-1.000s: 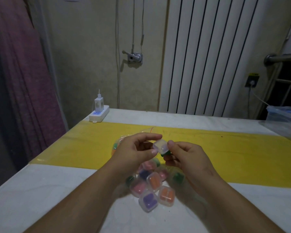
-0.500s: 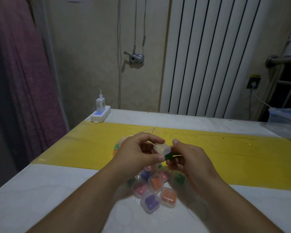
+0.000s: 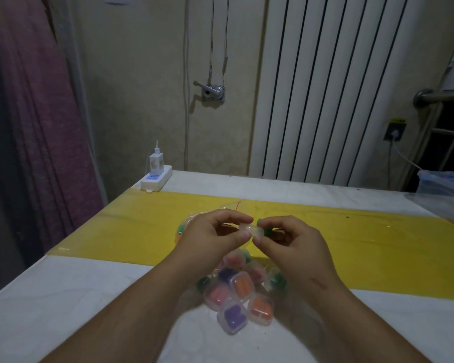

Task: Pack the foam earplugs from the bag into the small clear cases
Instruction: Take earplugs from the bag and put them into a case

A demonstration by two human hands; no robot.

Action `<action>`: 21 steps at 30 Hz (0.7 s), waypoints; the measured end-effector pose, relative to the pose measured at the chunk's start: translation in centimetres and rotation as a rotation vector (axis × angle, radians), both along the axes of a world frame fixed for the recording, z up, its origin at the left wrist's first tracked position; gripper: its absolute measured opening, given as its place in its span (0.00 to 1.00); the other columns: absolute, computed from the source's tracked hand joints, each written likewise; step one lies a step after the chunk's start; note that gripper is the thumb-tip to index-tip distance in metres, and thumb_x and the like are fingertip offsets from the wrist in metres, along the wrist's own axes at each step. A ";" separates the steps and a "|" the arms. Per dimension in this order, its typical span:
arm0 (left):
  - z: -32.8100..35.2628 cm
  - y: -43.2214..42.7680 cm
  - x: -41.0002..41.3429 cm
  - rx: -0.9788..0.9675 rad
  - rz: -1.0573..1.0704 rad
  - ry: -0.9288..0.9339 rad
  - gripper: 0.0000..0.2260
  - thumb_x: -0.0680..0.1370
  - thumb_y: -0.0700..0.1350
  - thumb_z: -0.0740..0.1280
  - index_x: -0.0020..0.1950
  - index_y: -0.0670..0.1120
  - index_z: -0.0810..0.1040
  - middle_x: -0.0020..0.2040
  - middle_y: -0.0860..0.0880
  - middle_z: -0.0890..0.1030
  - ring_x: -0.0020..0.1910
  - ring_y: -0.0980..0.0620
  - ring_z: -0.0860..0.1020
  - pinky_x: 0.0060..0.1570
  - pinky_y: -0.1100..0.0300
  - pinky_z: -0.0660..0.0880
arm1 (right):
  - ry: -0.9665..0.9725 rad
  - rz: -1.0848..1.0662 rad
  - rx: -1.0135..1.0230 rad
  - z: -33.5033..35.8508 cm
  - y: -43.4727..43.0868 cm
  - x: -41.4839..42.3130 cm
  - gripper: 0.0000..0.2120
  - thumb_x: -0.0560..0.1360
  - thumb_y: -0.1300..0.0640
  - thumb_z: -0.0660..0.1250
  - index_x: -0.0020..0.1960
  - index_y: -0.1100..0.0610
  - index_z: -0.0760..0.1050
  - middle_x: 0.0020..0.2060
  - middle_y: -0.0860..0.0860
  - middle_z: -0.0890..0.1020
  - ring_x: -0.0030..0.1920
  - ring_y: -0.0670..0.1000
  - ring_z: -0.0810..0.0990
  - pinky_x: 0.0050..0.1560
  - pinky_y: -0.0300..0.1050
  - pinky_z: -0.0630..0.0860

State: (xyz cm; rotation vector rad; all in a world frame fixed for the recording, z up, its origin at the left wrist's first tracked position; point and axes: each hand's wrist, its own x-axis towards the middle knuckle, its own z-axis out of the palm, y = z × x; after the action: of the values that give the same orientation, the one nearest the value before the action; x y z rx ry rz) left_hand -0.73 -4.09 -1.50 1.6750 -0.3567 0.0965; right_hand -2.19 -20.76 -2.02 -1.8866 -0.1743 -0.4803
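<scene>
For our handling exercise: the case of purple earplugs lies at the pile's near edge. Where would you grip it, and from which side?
Probably pinch the purple case by the two walls that meet at its near corner, coming from the near side. It lies flat on the table with those walls free, while the orange case and pink case crowd its far side.

Yellow runner point(image 3: 131, 231) on white table point(image 3: 63, 305); cases point(image 3: 236, 297) hold purple, orange, pink, green earplugs; curtain point(image 3: 37, 127) purple.
</scene>
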 end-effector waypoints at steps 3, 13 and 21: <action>-0.2 -0.2 0.1 -0.015 0.029 -0.053 0.11 0.73 0.35 0.73 0.50 0.49 0.83 0.44 0.52 0.85 0.44 0.57 0.82 0.48 0.61 0.80 | 0.082 -0.018 0.159 0.1 -0.4 0.2 0.05 0.74 0.60 0.70 0.42 0.52 0.83 0.37 0.49 0.85 0.40 0.49 0.83 0.43 0.43 0.79; -0.5 -0.3 0.2 0.047 0.065 -0.155 0.10 0.70 0.39 0.76 0.48 0.50 0.82 0.43 0.50 0.84 0.45 0.55 0.83 0.48 0.58 0.81 | 0.253 0.158 0.202 -0.3 -0.3 0.4 0.09 0.75 0.52 0.71 0.41 0.55 0.86 0.35 0.53 0.84 0.39 0.50 0.80 0.45 0.46 0.79; -1.0 -0.3 0.4 0.149 0.124 -0.246 0.08 0.69 0.46 0.75 0.44 0.53 0.78 0.37 0.52 0.81 0.37 0.54 0.80 0.40 0.55 0.80 | 0.232 0.153 0.112 -0.4 0.0 0.2 0.16 0.68 0.41 0.71 0.43 0.53 0.85 0.38 0.56 0.84 0.39 0.49 0.81 0.54 0.61 0.79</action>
State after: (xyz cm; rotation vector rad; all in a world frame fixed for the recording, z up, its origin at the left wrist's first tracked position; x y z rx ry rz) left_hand -0.33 -4.42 -2.47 1.8367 -0.4534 0.3779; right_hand -1.96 -20.75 -2.42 -1.7877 -0.1338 -0.1618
